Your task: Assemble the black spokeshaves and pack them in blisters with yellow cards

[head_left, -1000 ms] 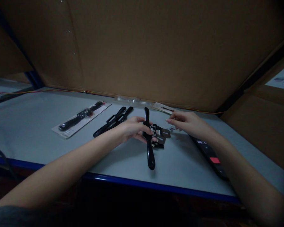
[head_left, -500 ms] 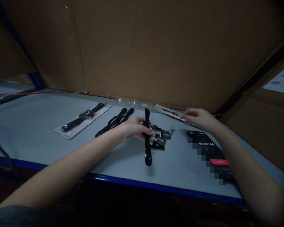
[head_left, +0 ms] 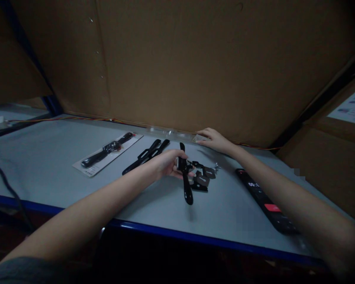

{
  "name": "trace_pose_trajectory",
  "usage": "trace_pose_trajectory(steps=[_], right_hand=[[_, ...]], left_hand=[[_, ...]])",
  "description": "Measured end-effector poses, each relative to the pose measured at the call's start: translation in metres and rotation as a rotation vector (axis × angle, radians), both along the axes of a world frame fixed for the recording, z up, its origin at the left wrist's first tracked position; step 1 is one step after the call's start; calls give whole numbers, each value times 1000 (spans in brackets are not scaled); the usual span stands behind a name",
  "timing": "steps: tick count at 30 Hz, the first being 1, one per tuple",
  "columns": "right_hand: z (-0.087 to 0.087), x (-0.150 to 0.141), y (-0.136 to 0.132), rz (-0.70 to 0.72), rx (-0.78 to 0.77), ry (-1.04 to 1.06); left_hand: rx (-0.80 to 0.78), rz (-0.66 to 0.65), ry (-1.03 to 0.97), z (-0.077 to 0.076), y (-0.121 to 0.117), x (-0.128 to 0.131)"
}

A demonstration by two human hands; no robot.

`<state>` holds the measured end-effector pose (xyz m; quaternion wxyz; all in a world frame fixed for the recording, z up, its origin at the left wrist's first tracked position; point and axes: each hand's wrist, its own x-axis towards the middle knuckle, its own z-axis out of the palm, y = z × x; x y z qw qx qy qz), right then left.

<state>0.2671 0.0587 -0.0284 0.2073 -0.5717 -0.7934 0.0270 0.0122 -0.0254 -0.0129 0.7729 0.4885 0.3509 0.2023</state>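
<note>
My left hand (head_left: 165, 165) is wrapped around the upper handle of a black spokeshave (head_left: 187, 189), which has a metal blade plate and dark metal parts at its middle (head_left: 201, 178). Its lower handle points toward me, with the end near the table. My right hand (head_left: 213, 140) lies open at the back of the table, fingers on or just over a printed card (head_left: 200, 138) that is mostly hidden beneath them. A small metal wing nut (head_left: 216, 167) sits beside the spokeshave's parts.
A packaged spokeshave on a white card (head_left: 108, 154) and a black two-handled piece (head_left: 146, 156) lie to the left. A clear plastic blister (head_left: 170, 133) lies along the back. A black phone showing a timer (head_left: 263, 199) lies at right. Cardboard walls surround the blue-edged table (head_left: 177, 236).
My right hand has moved back and to the left, reaching the far edge of the table and leaving the phone fully visible. My left hand still holds the spokeshave, which has shifted slightly.
</note>
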Motion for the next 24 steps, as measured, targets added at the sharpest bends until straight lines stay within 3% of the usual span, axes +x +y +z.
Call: trace_pose_trajectory(steps=[6,12,17,21,24], right_hand=[[-13,-41,44,-113,-2,1],[-13,-43,51,-129,83,74],[17,-31,41,-76,212,196],[51,-17,7,84,280,315],[74,-13,-33,309,56,387]], left_hand=[[-15,-62,4,-3,5,-2],[-4,-69,14,-6,6,-2],[-56,-29,-16,-7,12,-5],[-184,-78,-85,-8,21,-9],[-193,-161,-123,-5,22,-12]])
